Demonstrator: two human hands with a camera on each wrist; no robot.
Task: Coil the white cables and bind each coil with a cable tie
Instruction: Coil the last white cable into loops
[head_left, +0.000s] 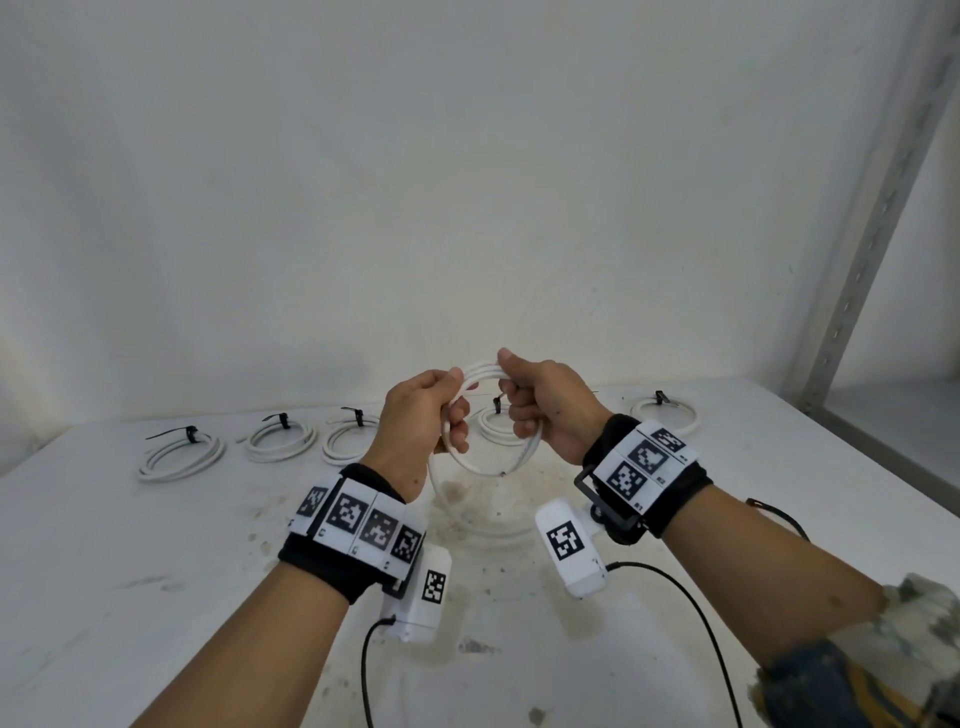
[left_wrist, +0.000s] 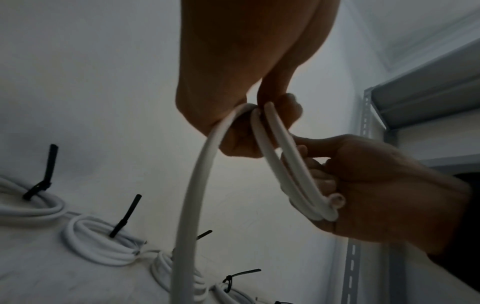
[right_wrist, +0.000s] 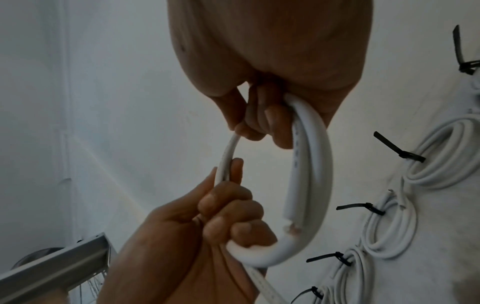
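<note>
Forearms fill the lower half of the head view, each with a black wrist strap carrying white blocks of square black-and-white coded markers; tiny characters sit beside the markers, too small to read. At centre frame the left hand (head_left: 426, 415) and the right hand (head_left: 545, 410) hold one white cable (head_left: 485, 376) in the air above the table (head_left: 130, 571). Both hands are closed around it: left fingers curl round the left side of the loops, right fingers and thumb clamp the right side. In the right wrist view the cable forms a few loops between the hands, a cut end (right_wrist: 292, 227) lying against the lower loop, and one strand runs off the bottom edge; faint print runs along the sheath, probably lettering, but illegible.

Across the middle of the head view, along the table's far edge against the wall, lie bound coils (head_left: 182, 454), each cinched with a black tie (head_left: 182, 432): three left of the hands, one partly hidden behind them, one to the right. Stained tabletop lies open below the hands. A perforated metal upright (head_left: 872, 249) climbs the right edge.
</note>
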